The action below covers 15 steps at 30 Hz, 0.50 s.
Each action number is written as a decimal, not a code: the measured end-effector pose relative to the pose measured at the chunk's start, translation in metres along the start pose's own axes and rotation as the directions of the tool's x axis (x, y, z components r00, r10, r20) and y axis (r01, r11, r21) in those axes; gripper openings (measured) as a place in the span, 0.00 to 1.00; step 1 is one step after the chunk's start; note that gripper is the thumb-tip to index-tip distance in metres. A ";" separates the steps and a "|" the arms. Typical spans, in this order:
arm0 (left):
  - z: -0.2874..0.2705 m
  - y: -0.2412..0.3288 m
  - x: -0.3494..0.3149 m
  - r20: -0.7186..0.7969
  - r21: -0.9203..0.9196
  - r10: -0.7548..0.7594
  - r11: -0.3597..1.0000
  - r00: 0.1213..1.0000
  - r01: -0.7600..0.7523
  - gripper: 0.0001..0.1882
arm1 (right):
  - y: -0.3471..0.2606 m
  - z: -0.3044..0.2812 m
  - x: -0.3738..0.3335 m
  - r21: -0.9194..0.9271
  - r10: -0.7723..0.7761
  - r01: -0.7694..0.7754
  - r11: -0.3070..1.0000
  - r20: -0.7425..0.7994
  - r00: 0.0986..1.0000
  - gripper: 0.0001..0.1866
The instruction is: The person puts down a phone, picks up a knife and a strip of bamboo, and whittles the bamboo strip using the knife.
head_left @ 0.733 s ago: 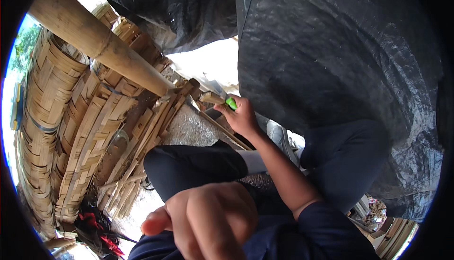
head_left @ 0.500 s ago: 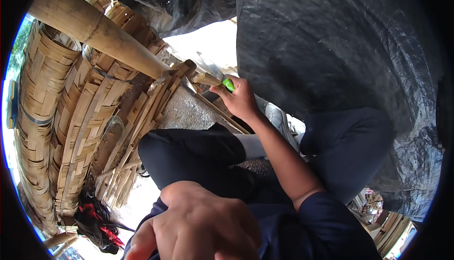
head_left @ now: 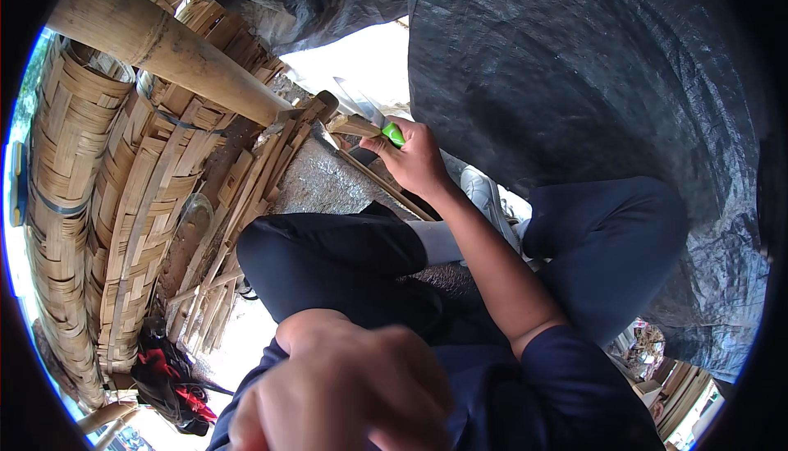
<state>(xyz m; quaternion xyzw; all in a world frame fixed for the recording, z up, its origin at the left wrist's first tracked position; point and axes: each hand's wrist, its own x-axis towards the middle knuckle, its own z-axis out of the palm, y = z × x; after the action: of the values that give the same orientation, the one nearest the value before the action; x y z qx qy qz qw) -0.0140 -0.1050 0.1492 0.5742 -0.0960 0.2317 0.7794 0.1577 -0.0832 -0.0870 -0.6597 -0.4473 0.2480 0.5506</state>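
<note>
In the middle of the view, my right hand [head_left: 414,158] is closed around the green handle of a knife [head_left: 395,134]. Its pale blade points up and to the left. A short split piece of bamboo [head_left: 355,127] lies against the fingers beside the blade; whether they also grip it, I cannot tell. My left hand [head_left: 336,381] is raised close to the camera at the bottom, above my lap, its back showing. Blur and the angle hide its fingertips, and no object shows in it.
A thick bamboo pole [head_left: 164,41] slants in from the upper left. Rolled woven bamboo mats [head_left: 74,147] stand along the left, with bamboo strips [head_left: 271,168] beside them. Black plastic sheeting [head_left: 566,73] hangs at the right. A black and red bag [head_left: 168,377] lies lower left.
My left hand has shifted slightly downward and become more blurred. My right hand, still holding the knife, sits slightly higher and to the left.
</note>
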 end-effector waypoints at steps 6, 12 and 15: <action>-0.100 -0.091 -0.003 -0.516 0.597 0.592 0.767 0.619 -0.236 0.15 | -0.015 0.004 0.000 0.013 0.029 -0.029 1.000 -0.002 1.000 0.21; -0.127 -0.123 0.019 -0.460 0.558 0.356 0.829 0.813 -0.048 0.17 | -0.039 0.000 -0.002 0.009 0.129 -0.133 0.991 0.201 0.971 0.15; -0.124 -0.126 0.020 -0.484 0.500 0.394 0.858 0.782 -0.123 0.16 | -0.023 0.005 -0.008 0.011 0.005 -0.004 1.000 -0.042 0.999 0.16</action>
<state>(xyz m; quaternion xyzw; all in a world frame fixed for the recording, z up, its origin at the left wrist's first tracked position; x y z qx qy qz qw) 0.0487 -0.0132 0.0102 0.6199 0.1165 0.5155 0.5800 0.1425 -0.0880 -0.0675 -0.6629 -0.4330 0.2377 0.5627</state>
